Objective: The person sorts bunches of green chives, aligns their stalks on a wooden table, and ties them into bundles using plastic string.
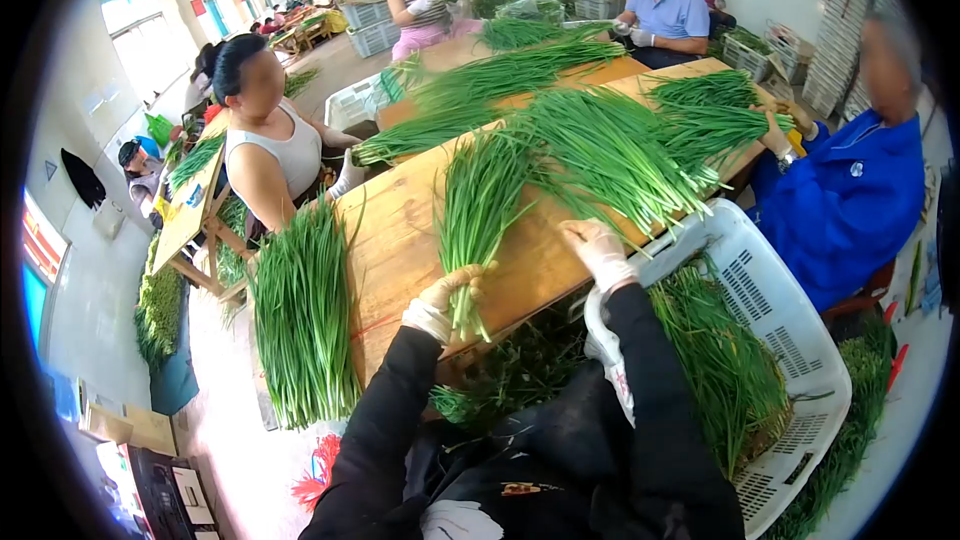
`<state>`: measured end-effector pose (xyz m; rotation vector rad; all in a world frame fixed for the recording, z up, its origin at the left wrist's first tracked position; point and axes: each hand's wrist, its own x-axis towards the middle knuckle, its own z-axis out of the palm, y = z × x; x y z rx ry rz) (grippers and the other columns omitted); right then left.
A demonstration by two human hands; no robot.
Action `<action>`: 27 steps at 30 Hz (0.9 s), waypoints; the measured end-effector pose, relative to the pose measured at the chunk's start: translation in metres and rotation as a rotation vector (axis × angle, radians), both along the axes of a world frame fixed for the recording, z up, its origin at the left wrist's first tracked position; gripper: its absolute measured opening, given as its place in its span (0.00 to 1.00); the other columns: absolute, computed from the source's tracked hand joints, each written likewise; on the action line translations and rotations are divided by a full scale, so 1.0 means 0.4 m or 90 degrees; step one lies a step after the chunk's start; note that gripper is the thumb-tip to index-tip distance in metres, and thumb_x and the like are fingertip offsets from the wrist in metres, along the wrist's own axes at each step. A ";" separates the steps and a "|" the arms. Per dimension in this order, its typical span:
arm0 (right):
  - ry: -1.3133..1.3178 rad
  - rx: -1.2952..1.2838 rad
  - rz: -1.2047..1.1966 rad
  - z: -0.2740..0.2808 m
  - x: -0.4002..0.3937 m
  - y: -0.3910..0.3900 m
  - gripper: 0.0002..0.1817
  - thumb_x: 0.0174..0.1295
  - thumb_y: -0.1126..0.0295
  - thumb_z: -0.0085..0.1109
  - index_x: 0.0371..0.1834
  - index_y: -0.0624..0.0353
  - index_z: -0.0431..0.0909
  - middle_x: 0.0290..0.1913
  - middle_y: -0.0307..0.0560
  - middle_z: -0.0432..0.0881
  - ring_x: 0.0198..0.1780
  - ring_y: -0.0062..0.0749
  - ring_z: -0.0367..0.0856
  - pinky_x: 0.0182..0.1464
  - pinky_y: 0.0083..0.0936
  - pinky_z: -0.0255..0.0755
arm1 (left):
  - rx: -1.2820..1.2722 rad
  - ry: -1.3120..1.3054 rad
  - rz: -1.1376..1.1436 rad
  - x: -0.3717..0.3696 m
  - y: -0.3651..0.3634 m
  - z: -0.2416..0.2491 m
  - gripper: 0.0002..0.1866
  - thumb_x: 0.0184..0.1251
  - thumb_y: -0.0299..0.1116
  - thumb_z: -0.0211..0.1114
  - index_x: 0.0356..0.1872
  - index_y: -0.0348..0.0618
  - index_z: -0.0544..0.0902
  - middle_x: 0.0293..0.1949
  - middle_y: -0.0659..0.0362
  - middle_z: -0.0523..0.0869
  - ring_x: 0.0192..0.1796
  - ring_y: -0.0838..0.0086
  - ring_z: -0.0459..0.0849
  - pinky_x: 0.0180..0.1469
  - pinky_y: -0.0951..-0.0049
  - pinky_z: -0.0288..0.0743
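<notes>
My left hand, in a pale glove, is wrapped round the lower, white ends of a bunch of garlic chives. The bunch leans away from me over the wooden table, leaf tips pointing to the far side. To its right, above the table's near edge, is my gloved right hand. Its fingers are drawn together, and what they hold, if anything, is too small to make out. Just beyond that hand spreads a loose heap of garlic chives. A large stacked bundle lies at the table's left end.
A white plastic crate with more chives stands at my right. Co-workers sit around the table: one in a white top, one in a blue jacket, others farther back. Red ties hang at lower left.
</notes>
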<state>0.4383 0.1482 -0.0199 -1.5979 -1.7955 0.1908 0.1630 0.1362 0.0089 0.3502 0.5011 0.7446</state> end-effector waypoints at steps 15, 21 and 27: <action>0.491 -0.445 0.211 0.077 -0.282 -0.150 0.28 0.48 0.42 0.56 0.24 0.61 0.73 0.14 0.38 0.73 0.16 0.22 0.72 0.23 0.12 0.64 | -0.079 -0.241 0.024 -0.030 -0.208 -0.090 0.24 0.58 0.39 0.56 0.53 0.36 0.68 0.51 0.46 0.73 0.49 0.58 0.75 0.49 0.58 0.70; 0.539 -0.531 0.225 0.039 -0.293 -0.132 0.23 0.49 0.49 0.61 0.24 0.61 0.72 0.15 0.40 0.73 0.15 0.24 0.73 0.21 0.17 0.67 | 0.001 -0.188 0.031 -0.045 -0.213 -0.087 0.22 0.60 0.38 0.51 0.53 0.35 0.67 0.46 0.45 0.76 0.47 0.58 0.77 0.50 0.57 0.70; 0.270 -0.556 0.189 0.093 -0.307 -0.105 0.18 0.56 0.56 0.54 0.25 0.62 0.75 0.18 0.44 0.78 0.18 0.26 0.74 0.23 0.20 0.69 | 0.003 -0.100 -0.038 -0.050 -0.203 -0.108 0.23 0.54 0.38 0.58 0.48 0.31 0.72 0.47 0.41 0.75 0.45 0.53 0.77 0.49 0.53 0.70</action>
